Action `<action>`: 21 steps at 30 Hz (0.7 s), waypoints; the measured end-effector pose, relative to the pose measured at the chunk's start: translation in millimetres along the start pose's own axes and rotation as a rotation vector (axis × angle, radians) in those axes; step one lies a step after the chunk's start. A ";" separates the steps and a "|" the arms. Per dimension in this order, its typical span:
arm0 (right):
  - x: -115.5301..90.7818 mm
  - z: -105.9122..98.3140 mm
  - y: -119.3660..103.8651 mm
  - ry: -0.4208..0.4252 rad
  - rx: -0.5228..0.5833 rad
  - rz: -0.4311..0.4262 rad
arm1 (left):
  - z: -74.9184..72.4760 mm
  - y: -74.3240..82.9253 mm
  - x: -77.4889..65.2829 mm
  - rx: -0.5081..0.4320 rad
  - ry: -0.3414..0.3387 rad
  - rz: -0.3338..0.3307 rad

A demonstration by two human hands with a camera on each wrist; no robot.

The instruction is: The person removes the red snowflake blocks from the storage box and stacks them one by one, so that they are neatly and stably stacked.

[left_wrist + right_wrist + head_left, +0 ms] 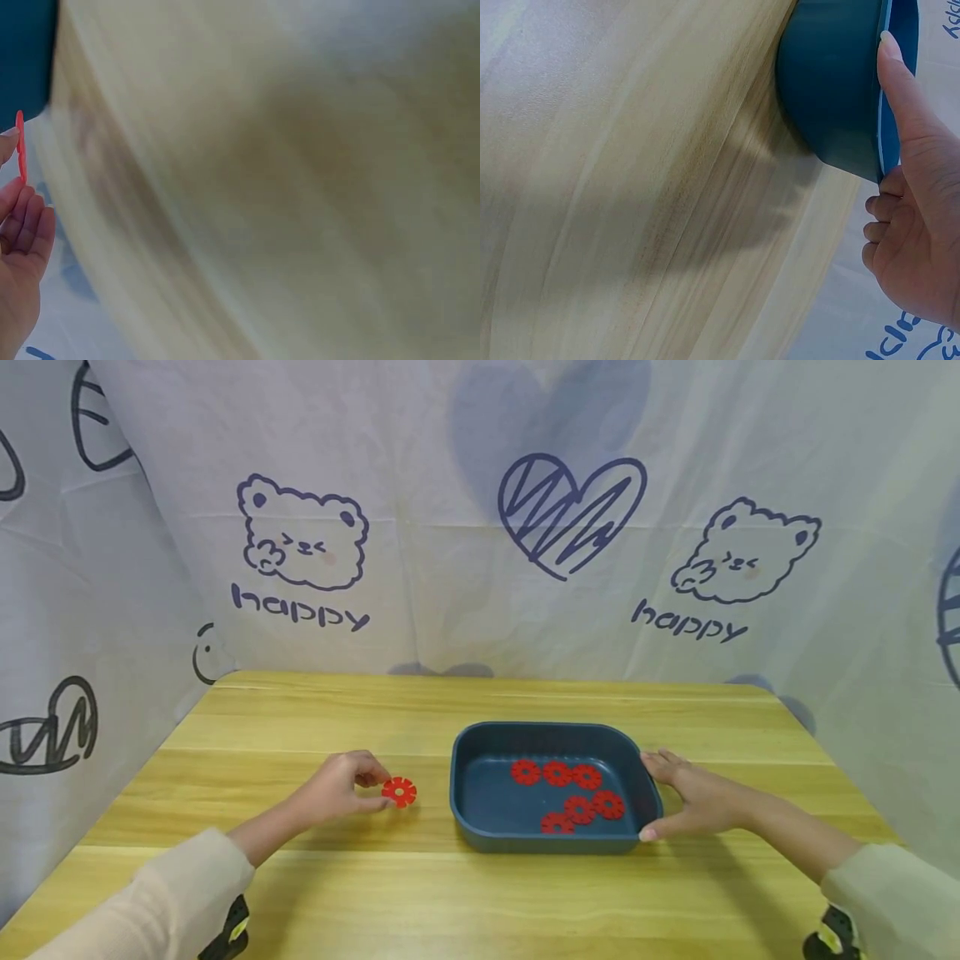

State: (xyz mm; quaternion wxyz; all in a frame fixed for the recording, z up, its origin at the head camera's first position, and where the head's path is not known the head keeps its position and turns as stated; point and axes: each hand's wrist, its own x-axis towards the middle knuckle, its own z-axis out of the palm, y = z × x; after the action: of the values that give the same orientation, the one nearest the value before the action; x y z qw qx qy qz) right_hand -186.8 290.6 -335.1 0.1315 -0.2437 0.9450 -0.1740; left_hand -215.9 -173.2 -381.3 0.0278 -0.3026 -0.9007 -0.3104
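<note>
Between thumb and fingertips, my left hand pinches a red notched plastic disc with a hole in its centre. The left wrist view shows this disc edge-on, held upright by the fingertips. A dark blue-green rectangular plastic bin stands to the right of that hand. Several similar red discs lie on its floor, mostly toward the right side. My right hand holds the bin's right end, its thumb on the rim near the front corner and its fingers at the back corner.
Beneath everything is a wooden table with a light grain. A white cloth with bear and heart drawings hangs behind it and along the sides. Dark devices sit at both wrists beside the cream sleeves.
</note>
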 end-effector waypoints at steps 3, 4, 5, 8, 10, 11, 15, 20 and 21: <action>-0.2 0.4 0.4 0.003 -0.002 -0.005 | 4.6 -4.2 -5.5 0.004 0.004 -0.033; -0.3 0.7 0.5 0.004 -0.001 -0.005 | 5.8 -5.3 -7.1 0.005 0.006 -0.042; -0.2 0.9 0.7 0.004 -0.001 -0.006 | 7.0 -6.1 -8.5 0.007 0.009 -0.045; 0.1 1.2 0.7 0.004 -0.004 -0.006 | 9.8 -8.7 -12.3 0.012 0.021 -0.045; 0.3 1.3 0.7 0.003 -0.005 -0.001 | 10.7 -9.7 -14.0 0.013 0.024 -0.042; 0.4 1.3 0.8 0.002 -0.006 0.001 | 11.3 -10.4 -14.6 0.016 0.025 -0.045; 0.8 1.1 0.9 -0.003 -0.007 0.006 | 13.1 -13.9 -16.7 0.032 0.016 -0.055; 0.6 0.4 1.0 -0.002 0.003 -0.019 | 14.8 -17.7 -17.2 0.041 -0.018 -0.067; 0.5 0.3 0.9 -0.004 0.007 -0.020 | 14.8 -18.0 -17.1 0.044 -0.021 -0.066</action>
State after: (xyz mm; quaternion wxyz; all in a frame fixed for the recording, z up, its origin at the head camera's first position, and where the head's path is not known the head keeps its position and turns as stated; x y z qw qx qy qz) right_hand -187.5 291.0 -335.8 0.1325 -0.2528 0.9417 -0.1781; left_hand -210.0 -184.9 -407.0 0.0147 -0.2754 -0.9170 -0.2880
